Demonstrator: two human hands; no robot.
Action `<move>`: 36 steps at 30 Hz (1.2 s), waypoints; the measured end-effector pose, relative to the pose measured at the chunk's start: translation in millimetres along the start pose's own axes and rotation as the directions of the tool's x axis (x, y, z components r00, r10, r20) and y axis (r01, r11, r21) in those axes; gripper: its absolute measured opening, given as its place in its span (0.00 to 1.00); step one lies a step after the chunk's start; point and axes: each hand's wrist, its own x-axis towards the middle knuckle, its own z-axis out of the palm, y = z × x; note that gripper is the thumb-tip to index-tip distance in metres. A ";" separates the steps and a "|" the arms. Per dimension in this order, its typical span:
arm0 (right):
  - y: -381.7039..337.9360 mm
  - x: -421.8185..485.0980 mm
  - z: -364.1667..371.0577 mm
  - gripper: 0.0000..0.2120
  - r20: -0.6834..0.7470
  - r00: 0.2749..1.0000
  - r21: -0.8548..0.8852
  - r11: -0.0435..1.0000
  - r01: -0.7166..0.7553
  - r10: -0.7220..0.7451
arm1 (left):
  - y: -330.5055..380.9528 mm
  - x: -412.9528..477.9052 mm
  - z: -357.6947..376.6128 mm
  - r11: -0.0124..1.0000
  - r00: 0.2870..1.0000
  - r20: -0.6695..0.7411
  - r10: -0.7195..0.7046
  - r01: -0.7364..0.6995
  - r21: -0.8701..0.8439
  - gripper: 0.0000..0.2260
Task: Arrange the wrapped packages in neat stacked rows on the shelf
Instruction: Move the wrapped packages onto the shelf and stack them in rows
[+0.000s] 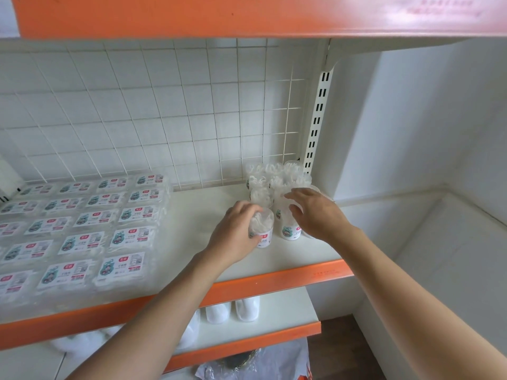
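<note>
Head view | shelf (192, 215), orange front edge | wrapped packages (82, 229) lie in stacked rows across its left half | left hand (236, 229) curls round a clear tub (264, 223) near the right front edge | right hand (315, 212), fingers spread and holding nothing, is over the neighbouring tub (289, 231) | more tubs (274, 176) cluster in the back right corner against the wire grid (164, 105)

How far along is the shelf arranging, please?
Done: flat packs lie in neat rows on the left of the shelf. In hand: the left grip holds a tub at the front of the right cluster; the right grip reaches, open, over the next tub. Left: the back tubs stand bunched by the grid, not yet lined up.
</note>
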 end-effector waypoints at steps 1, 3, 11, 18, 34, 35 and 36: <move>0.0 -0.5 -0.1 0.19 0.003 1.000 -0.005 1.000 0.005 -0.005 | 0.6 0.7 -0.3 0.999 1.000 -0.005 0.021 -0.021 0.037 0.23; -0.6 -1.6 -0.1 0.19 -0.002 1.000 -0.017 0.999 0.027 -0.027 | 2.3 2.8 -0.6 0.996 0.999 -0.007 0.041 -0.041 0.077 0.23; 1.3 -2.5 -0.6 0.18 -0.018 0.998 -0.024 0.998 0.066 -0.066 | 4.2 12.4 6.8 0.988 0.994 -0.074 0.075 -0.064 0.139 0.22; 4.6 -1.6 3.3 0.18 -0.031 0.998 -0.025 0.998 0.061 -0.062 | 4.8 18.8 4.8 0.982 0.995 -0.027 0.101 -0.095 0.161 0.23; 4.6 -5.0 7.9 0.19 -0.025 0.998 -0.044 0.998 0.051 -0.052 | 9.1 14.3 3.0 0.986 0.994 -0.033 0.100 -0.095 0.133 0.25; 4.6 -5.0 7.1 0.19 -0.020 0.999 -0.039 0.998 0.049 -0.050 | 8.7 14.2 1.7 0.988 0.995 -0.030 0.095 -0.091 0.126 0.27; 4.7 -5.4 6.0 0.19 -0.021 0.999 -0.033 0.998 0.048 -0.048 | 8.6 14.0 0.4 0.990 0.996 -0.025 0.085 -0.082 0.117 0.28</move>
